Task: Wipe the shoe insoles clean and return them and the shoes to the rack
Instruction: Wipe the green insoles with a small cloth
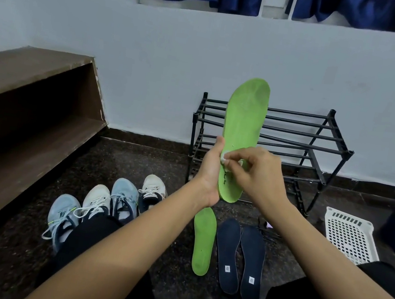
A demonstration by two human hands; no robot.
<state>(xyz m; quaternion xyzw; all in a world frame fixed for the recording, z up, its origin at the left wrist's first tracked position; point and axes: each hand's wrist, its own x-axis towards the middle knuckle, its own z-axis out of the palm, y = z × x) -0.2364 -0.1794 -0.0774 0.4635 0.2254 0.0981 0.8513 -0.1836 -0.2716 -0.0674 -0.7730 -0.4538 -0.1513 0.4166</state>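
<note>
Green insole (246, 121) is standing upright in my left hand (209, 172), which is gripping its heel end so I am seeing its whole face; my right hand (257, 174) is pinching a small white wipe (225, 156) against it. Its mate (202, 240), two dark insoles (239, 256) and the shoes (107, 205) are waiting on the speckled dark floor (142, 161) before the black rack (320, 148) and pale wall (153, 64).

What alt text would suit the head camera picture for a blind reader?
A person's left hand holds a green insole upright while the right hand presses a small white wipe against its lower part. On the floor lie a second green insole and two navy insoles, with four sneakers to the left and a black shoe rack behind.
</note>
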